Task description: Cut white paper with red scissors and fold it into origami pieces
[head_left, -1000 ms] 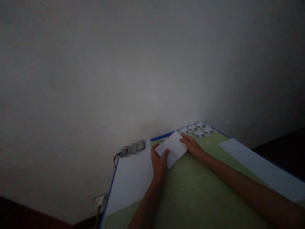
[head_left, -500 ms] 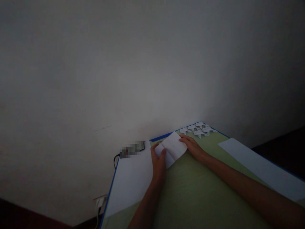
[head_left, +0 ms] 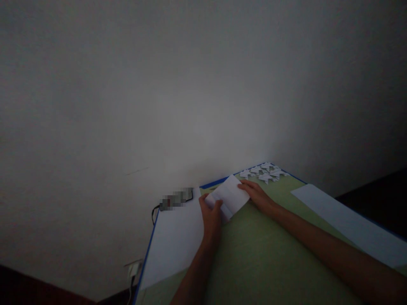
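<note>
A white sheet of paper (head_left: pixel 231 195) with a crease across it is held above the far part of the green tabletop. My left hand (head_left: pixel 211 216) grips its left end, thumb on top and the other fingers partly hidden behind the paper. At the paper's right corner, my right hand (head_left: pixel 256 195) pinches the edge; its thumb is hard to see. The left end of the sheet looks folded up near my left thumb.
Several folded paper figures (head_left: pixel 267 173) lie at the far corner of the green table (head_left: pixel 254 254). White paper (head_left: pixel 174 241) covers the left side, with a blurred-out device (head_left: pixel 176 199) and cable behind it. A long white strip (head_left: pixel 346 224) lies along the right edge, near the wall.
The paper's left part has bent over further, and my left hand has shifted slightly left with its thumb on the fold. My right hand stays almost in place.
</note>
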A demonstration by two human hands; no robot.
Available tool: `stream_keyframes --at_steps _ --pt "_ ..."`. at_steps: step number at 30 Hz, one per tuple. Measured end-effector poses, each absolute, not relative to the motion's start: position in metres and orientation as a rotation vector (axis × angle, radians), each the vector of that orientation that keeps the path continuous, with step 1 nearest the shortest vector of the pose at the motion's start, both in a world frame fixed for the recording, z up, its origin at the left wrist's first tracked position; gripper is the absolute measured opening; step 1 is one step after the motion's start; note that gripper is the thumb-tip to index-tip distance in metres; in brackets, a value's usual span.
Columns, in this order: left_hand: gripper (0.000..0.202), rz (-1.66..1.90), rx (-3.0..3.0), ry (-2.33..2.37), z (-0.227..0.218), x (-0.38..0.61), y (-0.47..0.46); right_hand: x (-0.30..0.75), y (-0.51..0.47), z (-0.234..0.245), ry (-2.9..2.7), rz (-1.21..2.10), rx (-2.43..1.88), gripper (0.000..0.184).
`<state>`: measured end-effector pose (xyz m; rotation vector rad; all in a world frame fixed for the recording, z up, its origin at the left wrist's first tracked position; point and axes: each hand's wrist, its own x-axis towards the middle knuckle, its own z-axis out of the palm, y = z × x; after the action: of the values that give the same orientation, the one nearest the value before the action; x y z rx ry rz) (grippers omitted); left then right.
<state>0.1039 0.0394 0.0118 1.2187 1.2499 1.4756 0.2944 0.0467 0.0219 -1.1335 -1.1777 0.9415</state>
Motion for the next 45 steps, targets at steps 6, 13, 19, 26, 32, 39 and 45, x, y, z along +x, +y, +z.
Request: stream_keyframes --at_steps 6,13,19,26,32,39,45 --pt "0.062 1.498 1.113 0.997 0.010 0.107 0.038 0.301 0.049 0.020 -1.259 0.878 -1.110 0.025" --pt "0.078 1.487 1.560 1.040 0.017 0.108 0.019 0.309 0.057 0.013 -1.087 0.709 -1.214 0.018" --pt "0.084 1.335 2.098 0.760 0.005 0.111 0.017 0.303 0.060 0.010 -0.893 0.901 -1.145 0.017" --pt "0.101 1.105 2.467 0.670 -0.007 0.107 0.026 0.294 0.061 0.013 -0.769 1.078 -1.007 0.039" --pt "0.090 0.870 2.580 0.650 -0.001 0.109 0.014 0.297 0.062 0.003 -0.759 0.998 -1.062 0.042" --pt "0.052 0.898 2.437 0.722 0.023 0.113 -0.002 0.297 0.059 0.007 -0.861 0.979 -1.080 0.039" --pt "0.018 1.356 2.084 1.011 0.017 0.116 0.015 0.295 0.052 0.012 -0.943 1.033 -1.114 0.037"
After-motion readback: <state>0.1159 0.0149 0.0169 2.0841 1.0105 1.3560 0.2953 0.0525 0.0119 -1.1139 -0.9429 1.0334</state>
